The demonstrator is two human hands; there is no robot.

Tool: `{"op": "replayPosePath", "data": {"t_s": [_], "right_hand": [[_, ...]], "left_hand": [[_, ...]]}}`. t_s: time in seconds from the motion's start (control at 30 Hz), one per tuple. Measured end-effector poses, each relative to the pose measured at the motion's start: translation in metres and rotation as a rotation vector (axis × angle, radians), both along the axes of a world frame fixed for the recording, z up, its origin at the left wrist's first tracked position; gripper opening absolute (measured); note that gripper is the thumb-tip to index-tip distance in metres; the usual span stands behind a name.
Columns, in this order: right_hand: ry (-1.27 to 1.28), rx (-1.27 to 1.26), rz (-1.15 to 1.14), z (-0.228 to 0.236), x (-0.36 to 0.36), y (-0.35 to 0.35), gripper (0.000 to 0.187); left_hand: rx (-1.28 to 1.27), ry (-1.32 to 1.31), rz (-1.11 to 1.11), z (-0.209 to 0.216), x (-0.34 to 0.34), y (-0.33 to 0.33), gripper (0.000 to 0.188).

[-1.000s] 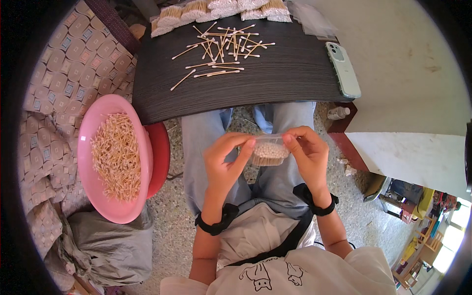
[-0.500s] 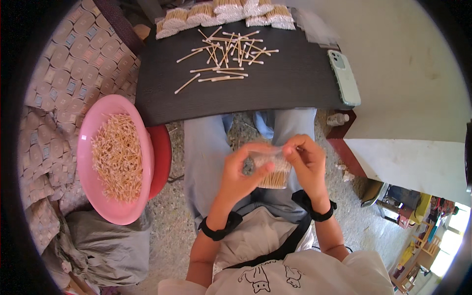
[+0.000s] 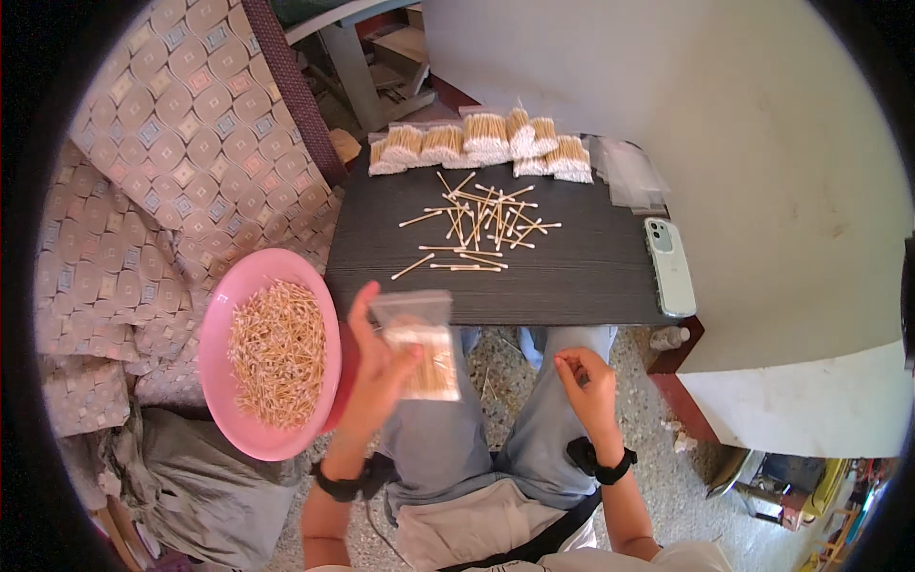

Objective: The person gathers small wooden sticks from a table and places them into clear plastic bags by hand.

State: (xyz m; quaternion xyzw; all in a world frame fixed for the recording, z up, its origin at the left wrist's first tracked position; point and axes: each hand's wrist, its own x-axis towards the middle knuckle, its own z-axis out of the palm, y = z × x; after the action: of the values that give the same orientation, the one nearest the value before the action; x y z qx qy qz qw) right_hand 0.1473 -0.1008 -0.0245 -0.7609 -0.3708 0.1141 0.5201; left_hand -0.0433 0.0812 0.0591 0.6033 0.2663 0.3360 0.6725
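My left hand (image 3: 378, 370) grips a small clear zip bag of cotton swabs (image 3: 429, 367), thumb across its front, above my left thigh at the table's near edge. The swabs stand packed side by side in its lower part; the top is flat plastic. Over my right thigh, my right hand (image 3: 588, 389) is apart from the bag, its fingers curled in with nothing visible in them. Loose cotton swabs (image 3: 491, 214) lie scattered on the dark table (image 3: 581, 281). Left of my left hand, a pink basin (image 3: 217, 381) holds a heap of swabs.
Filled bags of swabs (image 3: 486, 133) are lined up along the table's far edge. Flat clear bags (image 3: 631, 176) lie at the far right corner, with a phone (image 3: 672, 267) nearer. A small bottle (image 3: 669, 337) stands by the wall. Patterned cushions (image 3: 181, 114) rise on the left.
The right hand has let go of the bag and drawn away. My left hand has carried the bag leftward and toward the table. The view has tilted up, showing more beyond the table.
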Motion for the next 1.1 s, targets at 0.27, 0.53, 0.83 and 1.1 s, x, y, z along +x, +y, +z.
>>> {"op": "replayPosePath", "data": {"t_s": [0.27, 0.53, 0.83, 1.1], "right_hand": [[0.09, 0.078, -0.035, -0.016, 0.007, 0.001, 0.005], [0.07, 0.14, -0.053, -0.02, 0.003, -0.002, 0.006], [-0.005, 0.136, -0.075, -0.02, 0.005, -0.008, 0.005], [-0.026, 0.127, -0.082, -0.023, 0.002, -0.008, 0.005]], "left_hand": [[0.3, 0.081, 0.014, 0.051, 0.028, 0.071, 0.079], [0.253, 0.082, 0.178, 0.047, 0.085, 0.137, 0.068], [0.352, 0.224, 0.172, -0.009, 0.113, 0.17, 0.043], [0.577, 0.053, 0.256, -0.017, 0.127, 0.207, 0.051]]}}
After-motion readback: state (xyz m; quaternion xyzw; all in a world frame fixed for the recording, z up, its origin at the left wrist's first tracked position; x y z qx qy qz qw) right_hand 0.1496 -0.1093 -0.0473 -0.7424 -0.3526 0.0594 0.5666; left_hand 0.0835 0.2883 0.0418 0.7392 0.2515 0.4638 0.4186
